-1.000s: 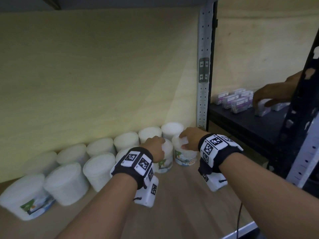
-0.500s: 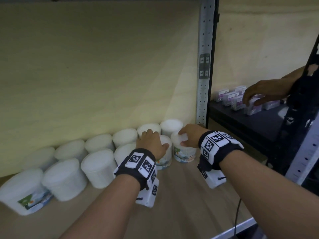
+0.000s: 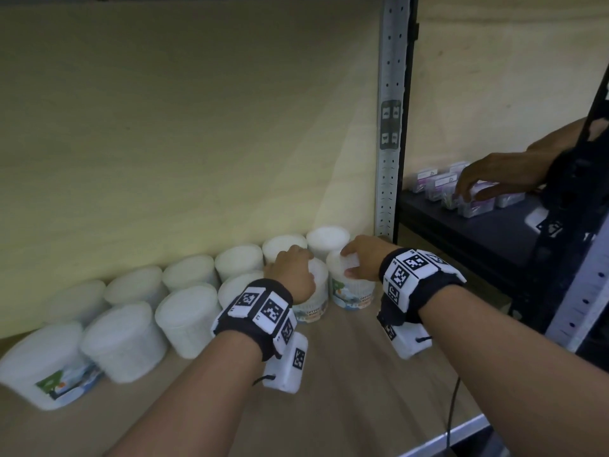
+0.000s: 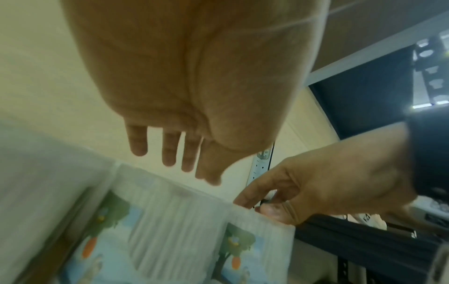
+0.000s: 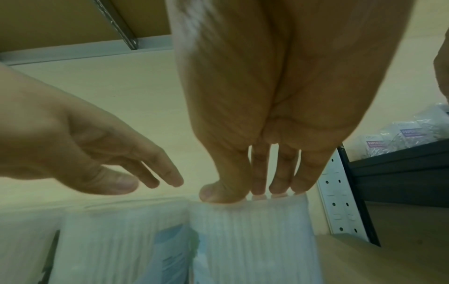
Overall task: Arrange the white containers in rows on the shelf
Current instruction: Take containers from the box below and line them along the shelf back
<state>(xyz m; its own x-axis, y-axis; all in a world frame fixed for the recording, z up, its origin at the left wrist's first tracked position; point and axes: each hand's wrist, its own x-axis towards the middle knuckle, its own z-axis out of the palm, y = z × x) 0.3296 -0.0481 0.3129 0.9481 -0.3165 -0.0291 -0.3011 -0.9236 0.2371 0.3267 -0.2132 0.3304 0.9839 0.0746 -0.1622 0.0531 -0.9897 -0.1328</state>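
Observation:
White containers stand in two rows on the wooden shelf (image 3: 362, 374); the back row (image 3: 239, 262) runs along the wall and the front row (image 3: 188, 318) lies nearer me. My right hand (image 3: 359, 262) grips the lid rim of the rightmost front container (image 3: 354, 291), thumb on the near side and fingers over the far side (image 5: 252, 188). My left hand (image 3: 290, 270) hovers over the neighbouring labelled container (image 3: 314, 301). Its fingers (image 4: 170, 153) are straight and clear of the lid.
A perforated metal upright (image 3: 390, 127) bounds the shelf just right of the containers. Beyond it, a dark shelf (image 3: 461, 232) holds small purple-labelled packs (image 3: 438, 188), where another person's hand (image 3: 494, 179) is working. The shelf's front edge (image 3: 461, 433) lies below my right forearm.
My left hand uncurled from the container top and now hovers with straight fingers. My right hand stays on its container. The other person's hand moved left over the packs.

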